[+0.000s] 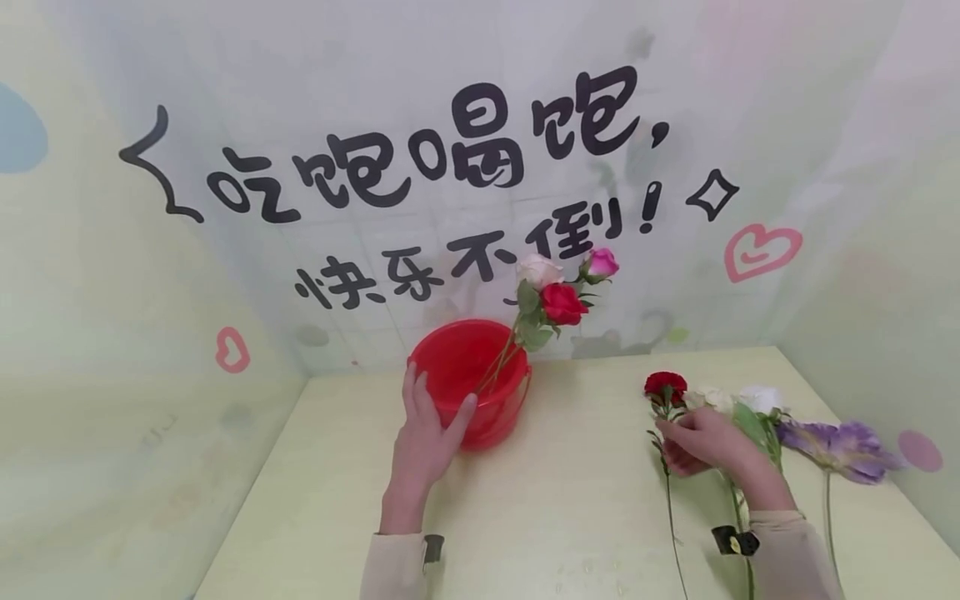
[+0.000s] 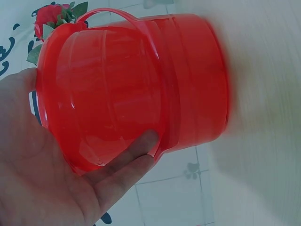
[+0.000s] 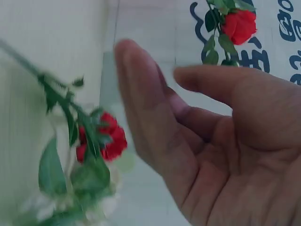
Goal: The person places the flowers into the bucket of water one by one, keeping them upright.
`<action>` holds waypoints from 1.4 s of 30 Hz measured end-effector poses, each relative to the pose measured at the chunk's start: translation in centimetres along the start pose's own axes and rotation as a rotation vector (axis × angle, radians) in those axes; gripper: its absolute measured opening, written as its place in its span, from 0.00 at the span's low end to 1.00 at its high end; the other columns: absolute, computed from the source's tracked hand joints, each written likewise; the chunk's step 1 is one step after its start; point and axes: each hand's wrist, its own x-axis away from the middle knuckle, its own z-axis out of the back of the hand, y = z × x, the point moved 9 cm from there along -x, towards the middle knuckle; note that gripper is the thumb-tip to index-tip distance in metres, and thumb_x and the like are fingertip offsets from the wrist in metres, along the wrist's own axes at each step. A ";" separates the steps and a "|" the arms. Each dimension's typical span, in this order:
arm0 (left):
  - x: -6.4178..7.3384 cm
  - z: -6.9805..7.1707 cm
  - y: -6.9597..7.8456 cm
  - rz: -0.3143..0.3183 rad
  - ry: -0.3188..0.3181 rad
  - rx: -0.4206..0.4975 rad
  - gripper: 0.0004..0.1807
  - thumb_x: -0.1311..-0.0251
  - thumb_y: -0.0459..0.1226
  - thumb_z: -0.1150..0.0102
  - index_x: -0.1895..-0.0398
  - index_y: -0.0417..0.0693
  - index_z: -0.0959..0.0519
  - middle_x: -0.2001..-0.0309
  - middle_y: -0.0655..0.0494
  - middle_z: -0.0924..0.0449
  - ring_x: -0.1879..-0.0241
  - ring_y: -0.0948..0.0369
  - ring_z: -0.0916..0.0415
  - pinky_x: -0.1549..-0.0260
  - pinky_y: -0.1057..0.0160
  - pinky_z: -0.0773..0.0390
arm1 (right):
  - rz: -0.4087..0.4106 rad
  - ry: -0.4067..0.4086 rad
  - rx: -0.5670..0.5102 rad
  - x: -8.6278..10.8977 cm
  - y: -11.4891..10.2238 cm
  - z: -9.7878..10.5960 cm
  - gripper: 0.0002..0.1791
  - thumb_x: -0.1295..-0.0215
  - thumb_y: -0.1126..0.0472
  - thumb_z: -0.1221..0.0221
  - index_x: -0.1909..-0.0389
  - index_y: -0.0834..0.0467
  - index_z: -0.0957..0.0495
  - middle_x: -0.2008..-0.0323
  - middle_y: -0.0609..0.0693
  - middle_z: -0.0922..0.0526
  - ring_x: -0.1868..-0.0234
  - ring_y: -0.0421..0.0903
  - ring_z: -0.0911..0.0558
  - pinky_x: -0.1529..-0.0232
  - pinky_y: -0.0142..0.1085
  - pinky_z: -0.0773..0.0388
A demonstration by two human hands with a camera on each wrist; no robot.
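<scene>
1. Left hand [image 1: 429, 437]: thumb and fingers curved round bucket [image 1: 491, 423], gripping rim and wall.
2. Right hand [image 1: 708, 442]: fingers loosely bent, thumb apart from fingertips, just beside carnation [image 1: 665, 386] (ruffled red head, thin stem, on table [image 1: 570, 500]).
3. Bucket: round, glossy red plastic, ribbed wall, thin handle, upright on table.
4. Roses [image 1: 564, 304]: red, magenta, pale pink; layered petals, stems in bucket, leaning right over rim.
5. White flowers [image 1: 761, 400], purple flower [image 1: 855, 450] with broad, crinkled petals: right of carnation.
6. Table: pale, smooth, faint grain.
</scene>
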 end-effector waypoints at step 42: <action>-0.1 0.0 0.0 -0.005 -0.006 -0.001 0.62 0.37 0.65 0.35 0.13 0.53 0.62 0.22 0.45 0.41 0.46 0.43 0.17 0.54 0.44 0.12 | 0.011 0.076 -0.022 1.2 3.1 0.6 0.07 0.27 0.69 0.38 0.61 0.72 0.21 0.71 0.55 0.15 0.71 0.48 0.14 0.68 0.39 0.12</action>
